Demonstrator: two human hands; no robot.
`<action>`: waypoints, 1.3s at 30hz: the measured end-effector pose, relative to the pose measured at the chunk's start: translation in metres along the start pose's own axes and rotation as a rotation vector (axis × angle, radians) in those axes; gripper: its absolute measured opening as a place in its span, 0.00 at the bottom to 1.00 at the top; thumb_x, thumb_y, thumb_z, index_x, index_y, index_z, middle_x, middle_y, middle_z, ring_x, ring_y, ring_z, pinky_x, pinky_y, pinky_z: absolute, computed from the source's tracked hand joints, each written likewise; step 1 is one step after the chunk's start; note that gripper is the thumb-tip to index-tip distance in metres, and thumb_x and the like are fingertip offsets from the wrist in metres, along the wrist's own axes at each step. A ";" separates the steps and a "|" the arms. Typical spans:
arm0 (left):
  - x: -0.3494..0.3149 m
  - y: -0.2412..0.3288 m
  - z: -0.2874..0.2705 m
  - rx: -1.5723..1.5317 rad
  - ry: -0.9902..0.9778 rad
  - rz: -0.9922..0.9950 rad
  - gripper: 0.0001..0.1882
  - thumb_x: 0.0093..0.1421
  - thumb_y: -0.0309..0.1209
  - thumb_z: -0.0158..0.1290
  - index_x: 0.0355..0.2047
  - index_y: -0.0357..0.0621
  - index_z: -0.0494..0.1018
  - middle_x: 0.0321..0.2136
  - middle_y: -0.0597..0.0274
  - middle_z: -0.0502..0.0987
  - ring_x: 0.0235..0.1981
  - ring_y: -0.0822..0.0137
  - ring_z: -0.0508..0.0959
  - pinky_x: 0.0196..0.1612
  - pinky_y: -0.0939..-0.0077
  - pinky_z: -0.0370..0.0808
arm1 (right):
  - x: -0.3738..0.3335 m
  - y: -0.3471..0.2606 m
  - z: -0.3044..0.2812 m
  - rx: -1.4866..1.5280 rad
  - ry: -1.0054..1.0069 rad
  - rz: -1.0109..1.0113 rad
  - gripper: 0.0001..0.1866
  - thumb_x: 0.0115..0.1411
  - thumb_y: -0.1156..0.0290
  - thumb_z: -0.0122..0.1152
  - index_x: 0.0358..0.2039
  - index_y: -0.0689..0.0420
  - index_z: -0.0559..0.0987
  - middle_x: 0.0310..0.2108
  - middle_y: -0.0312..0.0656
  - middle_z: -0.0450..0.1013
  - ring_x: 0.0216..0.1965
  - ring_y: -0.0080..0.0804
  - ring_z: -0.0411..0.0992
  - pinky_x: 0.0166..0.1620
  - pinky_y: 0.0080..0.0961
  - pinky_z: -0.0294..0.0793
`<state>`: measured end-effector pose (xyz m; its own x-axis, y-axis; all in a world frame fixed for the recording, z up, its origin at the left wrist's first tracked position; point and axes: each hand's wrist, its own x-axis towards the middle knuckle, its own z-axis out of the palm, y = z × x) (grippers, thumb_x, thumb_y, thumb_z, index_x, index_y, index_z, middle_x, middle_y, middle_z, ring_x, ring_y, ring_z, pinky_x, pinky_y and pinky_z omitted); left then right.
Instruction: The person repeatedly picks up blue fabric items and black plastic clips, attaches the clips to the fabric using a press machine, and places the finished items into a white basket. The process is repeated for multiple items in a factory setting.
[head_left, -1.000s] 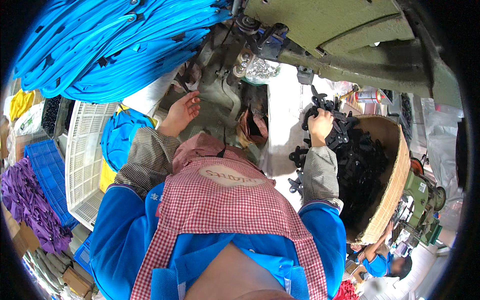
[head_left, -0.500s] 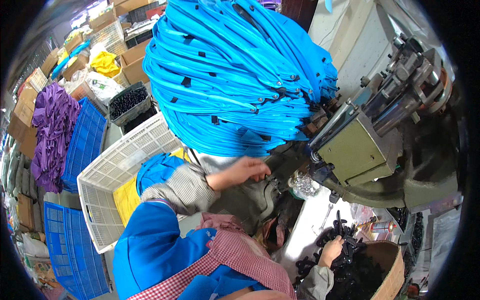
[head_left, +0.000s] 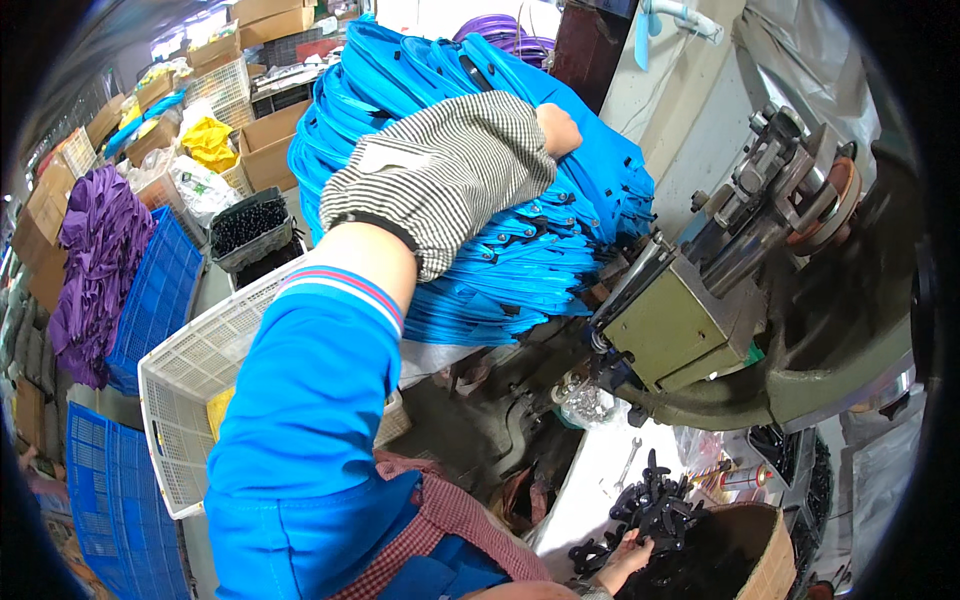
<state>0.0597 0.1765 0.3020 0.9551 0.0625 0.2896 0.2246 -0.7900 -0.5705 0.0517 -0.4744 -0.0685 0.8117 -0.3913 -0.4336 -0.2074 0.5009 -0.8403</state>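
My left arm, in a striped sleeve cover, reaches across the large stack of bright blue fabric pieces [head_left: 440, 75], which have curved edges and small metal studs. My left hand [head_left: 560, 131] rests against the stack's upper right side; its fingers are mostly hidden, so I cannot tell what they grip. Low on the right, my right hand [head_left: 627, 557] is closed on a small black plastic piece in a heap of black plastic pieces [head_left: 655, 505]. The heap spreads from the cardboard box [head_left: 765, 535] onto the white surface.
A green riveting-type press [head_left: 670, 325] stands to the right, with a clear cup of small metal parts [head_left: 587, 402] below it. A wrench [head_left: 629, 462] and a red-and-white can [head_left: 745, 478] lie nearby. At left are a white crate [head_left: 165, 430], blue crates [head_left: 125, 500] and purple fabric [head_left: 85, 275].
My left hand has moved up and away from beneath the blue stack's front onto its upper right side. My right hand stays at the black pieces. The view has shifted slightly.
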 end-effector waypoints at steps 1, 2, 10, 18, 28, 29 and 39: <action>0.007 -0.001 -0.005 -0.003 0.037 0.018 0.15 0.39 0.41 0.62 0.27 0.49 0.77 0.27 0.57 0.77 0.33 0.55 0.77 0.34 0.63 0.75 | 0.005 0.003 -0.016 0.042 -0.042 0.057 0.14 0.55 0.65 0.49 0.31 0.66 0.68 0.25 0.47 0.70 0.24 0.33 0.69 0.28 0.23 0.73; 0.010 -0.007 -0.017 0.006 0.065 0.030 0.16 0.40 0.42 0.62 0.27 0.49 0.77 0.27 0.56 0.77 0.33 0.55 0.77 0.33 0.63 0.75 | -0.007 0.003 -0.015 0.107 -0.039 0.089 0.14 0.55 0.65 0.48 0.31 0.66 0.69 0.25 0.47 0.70 0.25 0.33 0.69 0.29 0.21 0.73; -0.070 -0.169 -0.146 -0.073 0.322 -0.333 0.20 0.46 0.41 0.60 0.37 0.45 0.75 0.33 0.56 0.76 0.36 0.59 0.76 0.40 0.65 0.73 | -0.010 -0.003 -0.005 0.077 -0.131 0.101 0.14 0.58 0.64 0.49 0.32 0.65 0.70 0.26 0.44 0.71 0.24 0.27 0.69 0.24 0.14 0.71; -0.321 -0.251 -0.235 0.115 0.216 -0.731 0.19 0.44 0.41 0.61 0.33 0.43 0.75 0.30 0.60 0.76 0.33 0.65 0.75 0.37 0.70 0.72 | -0.011 0.001 0.064 0.078 -0.306 0.152 0.11 0.55 0.67 0.58 0.33 0.62 0.72 0.25 0.39 0.69 0.23 0.22 0.67 0.22 0.09 0.68; -0.666 -0.203 -0.298 0.054 -0.298 -1.299 0.18 0.42 0.41 0.62 0.29 0.41 0.76 0.25 0.65 0.75 0.29 0.72 0.74 0.33 0.77 0.71 | -0.023 0.017 0.103 -0.106 -0.707 0.457 0.18 0.57 0.60 0.46 0.46 0.51 0.71 0.27 0.37 0.72 0.20 0.21 0.66 0.22 0.16 0.66; -0.677 -0.186 -0.305 -0.024 -0.323 -1.305 0.18 0.42 0.41 0.62 0.28 0.41 0.76 0.25 0.66 0.75 0.28 0.73 0.73 0.33 0.77 0.71 | -0.032 0.025 0.108 -0.097 -0.739 0.472 0.20 0.57 0.61 0.46 0.49 0.51 0.69 0.31 0.39 0.72 0.24 0.22 0.67 0.27 0.17 0.67; -0.426 0.141 -0.095 -1.561 -0.466 -0.733 0.12 0.39 0.30 0.66 0.20 0.38 0.73 0.19 0.73 0.72 0.22 0.81 0.68 0.26 0.82 0.65 | -0.097 0.022 0.146 0.027 -1.005 0.584 0.27 0.58 0.67 0.46 0.59 0.56 0.57 0.48 0.51 0.66 0.34 0.27 0.68 0.36 0.21 0.67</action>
<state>-0.3343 -0.0193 0.1711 0.7862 0.5639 -0.2530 0.4779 -0.2951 0.8274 0.0485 -0.3129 0.0028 0.6668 0.6869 -0.2890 -0.6909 0.4245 -0.5851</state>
